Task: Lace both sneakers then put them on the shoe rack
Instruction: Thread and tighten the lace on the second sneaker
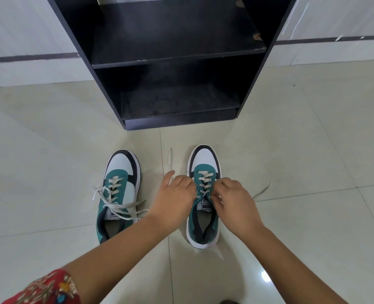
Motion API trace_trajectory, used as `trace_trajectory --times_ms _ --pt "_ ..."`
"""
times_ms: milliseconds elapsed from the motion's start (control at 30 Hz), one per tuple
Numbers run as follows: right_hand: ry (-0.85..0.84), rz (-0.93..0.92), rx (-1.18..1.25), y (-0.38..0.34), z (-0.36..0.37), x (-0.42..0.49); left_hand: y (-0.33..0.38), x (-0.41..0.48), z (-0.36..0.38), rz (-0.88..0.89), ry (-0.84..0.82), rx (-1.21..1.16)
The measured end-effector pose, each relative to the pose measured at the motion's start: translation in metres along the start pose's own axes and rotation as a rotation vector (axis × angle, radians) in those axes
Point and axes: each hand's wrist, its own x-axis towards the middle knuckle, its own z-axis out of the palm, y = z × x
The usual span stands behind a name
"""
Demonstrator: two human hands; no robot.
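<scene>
Two soft green-and-white sneakers on the shiny tile floor [50, 139], toes toward the black wooden shoe rack [177, 60]. Left hand [175, 200] and right hand [234, 202] on the right sneaker [204, 163], fingers pinching its flat white lace [205, 181]. Left sneaker [121, 172] with loose lace ends.

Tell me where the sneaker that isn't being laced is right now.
In the head view, the left sneaker stands on the tiled floor left of the left hand, untouched, its toe pointing toward the black shoe rack.
</scene>
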Motion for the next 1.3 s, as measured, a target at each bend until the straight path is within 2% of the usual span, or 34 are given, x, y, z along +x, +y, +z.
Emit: trace_trajectory --times_ms 200,333,433,567,600,767,1033,1100,1133,1200,1233,1300 --pt "-0.113 0.017 0.103 -0.003 -0.003 0.007 0.004 0.004 0.0 0.098 -0.074 0.113" --pt "-0.163 0.082 0.264 -0.001 -0.003 0.004 -0.002 0.002 0.003 0.01 -0.285 -0.202" --pt "-0.201 0.118 0.356 0.001 -0.009 0.003 -0.009 0.001 0.001 -0.048 -0.309 -0.351" --pt "-0.234 0.132 0.341 0.002 -0.016 0.004 -0.011 0.004 -0.014 -0.033 -0.422 -0.046" --pt "-0.234 0.142 0.344 0.001 -0.016 0.004 -0.009 0.006 -0.019 -0.043 -0.437 -0.037" --pt "-0.225 0.253 0.6 0.005 -0.017 0.01 -0.005 0.01 -0.027 -0.196 -0.342 -0.435" --pt "-0.279 0.309 0.959 0.007 -0.009 0.009 -0.016 0.005 -0.023 -0.415 -0.376 -0.976" --pt "-0.267 0.293 0.874 0.007 -0.011 0.005 -0.019 0.003 -0.023 -0.342 -0.398 -0.889" --pt "-0.26 0.263 0.719 0.007 -0.013 0.002 -0.02 0.001 -0.022 -0.281 -0.416 -0.776" --pt "-0.224 0.149 0.258 0.008 -0.017 -0.003 -0.021 -0.008 -0.017 -0.212 -0.368 -0.519" --pt "-0.17 0.091 0.054 0.009 -0.02 -0.006 -0.02 -0.016 -0.016 -0.224 -0.267 -0.442" --pt "0.014 0.115 -0.082 0.01 -0.023 -0.012 -0.016 -0.03 -0.016 -0.349 -0.024 -0.47"
